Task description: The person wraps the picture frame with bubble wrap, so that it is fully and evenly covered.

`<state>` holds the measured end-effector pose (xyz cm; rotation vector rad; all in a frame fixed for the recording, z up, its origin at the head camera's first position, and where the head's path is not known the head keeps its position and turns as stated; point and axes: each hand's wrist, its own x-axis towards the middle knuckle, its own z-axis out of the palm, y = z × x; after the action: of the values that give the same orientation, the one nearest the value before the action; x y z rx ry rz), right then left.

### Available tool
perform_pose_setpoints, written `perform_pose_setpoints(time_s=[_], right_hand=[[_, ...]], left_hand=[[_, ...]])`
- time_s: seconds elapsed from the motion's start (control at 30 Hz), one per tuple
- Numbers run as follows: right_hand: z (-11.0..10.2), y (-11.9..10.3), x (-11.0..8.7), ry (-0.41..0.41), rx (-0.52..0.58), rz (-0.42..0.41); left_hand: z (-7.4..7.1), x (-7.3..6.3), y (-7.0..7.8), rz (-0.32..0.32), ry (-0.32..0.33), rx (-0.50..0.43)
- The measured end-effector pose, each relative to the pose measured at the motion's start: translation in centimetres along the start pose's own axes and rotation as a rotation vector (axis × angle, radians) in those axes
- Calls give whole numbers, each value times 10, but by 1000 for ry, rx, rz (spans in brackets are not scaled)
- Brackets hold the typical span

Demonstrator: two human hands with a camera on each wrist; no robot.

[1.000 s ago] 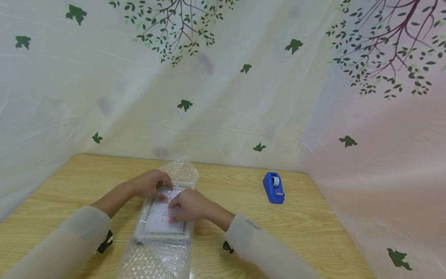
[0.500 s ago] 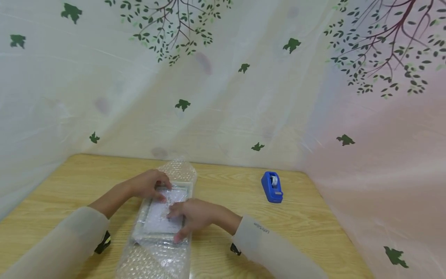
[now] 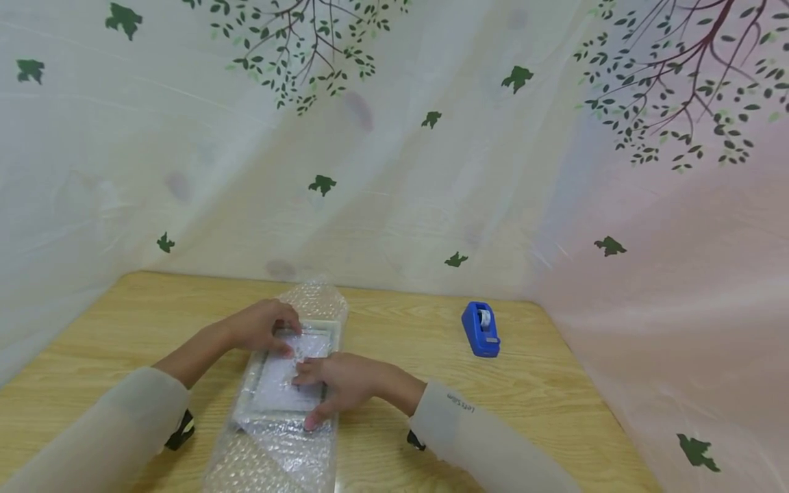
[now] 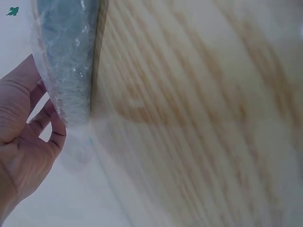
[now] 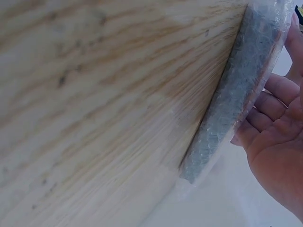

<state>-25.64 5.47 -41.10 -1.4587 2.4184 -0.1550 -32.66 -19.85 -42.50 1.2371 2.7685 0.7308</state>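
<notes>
A picture frame (image 3: 290,390) lies flat on the table, covered by clear bubble wrap (image 3: 317,301) that runs out past its far and near ends. My left hand (image 3: 261,325) rests on the upper left of the wrapped frame, its fingers loosely bent and the fingertips touching the wrap. On the frame's right side lies my right hand (image 3: 348,380), fingers reaching across the wrap and thumb spread toward the near edge. Both wrist views show the frame's grey-blue side through the plastic, with the left hand (image 4: 28,127) and right hand (image 5: 279,127) touching its top face.
A blue tape dispenser (image 3: 481,330) with a roll of tape stands at the right of the wooden table (image 3: 419,329). Behind the table hangs a pale curtain (image 3: 382,219) printed with leaves and branches. Loose bubble wrap extends toward the near edge.
My right hand has shifted right and nearer on the wrapped frame, its thumb spreading away from the fingers. The left hand has stayed in place. The head view has shifted slightly.
</notes>
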Motion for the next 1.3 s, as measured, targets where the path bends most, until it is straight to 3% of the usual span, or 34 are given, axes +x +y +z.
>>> perform_pose_setpoints(time_s=[0.2, 0.37, 0.53, 0.67, 0.87, 1.07, 1.3], right_hand=[[-1, 0, -1, -14, -14, 0], [-4, -1, -2, -26, -15, 9], [-5, -3, -3, -29, -9, 18], [-4, -2, -3, -31, -5, 20], [-2, -1, -2, -37, 20, 17], [-1, -3, -2, -39, 37, 21], [-2, -5, -5, -27, 35, 13]], left_hand=[[5, -4, 0, 60, 77, 111], [-1, -14, 2, 15, 82, 141], [-11, -28, 6, -81, 20, 62], [-15, -39, 12, -113, -47, -13], [-16, -49, 27, -94, -120, -90], [-12, -50, 38, -69, -165, -124], [-8, -49, 47, -119, -187, -132]])
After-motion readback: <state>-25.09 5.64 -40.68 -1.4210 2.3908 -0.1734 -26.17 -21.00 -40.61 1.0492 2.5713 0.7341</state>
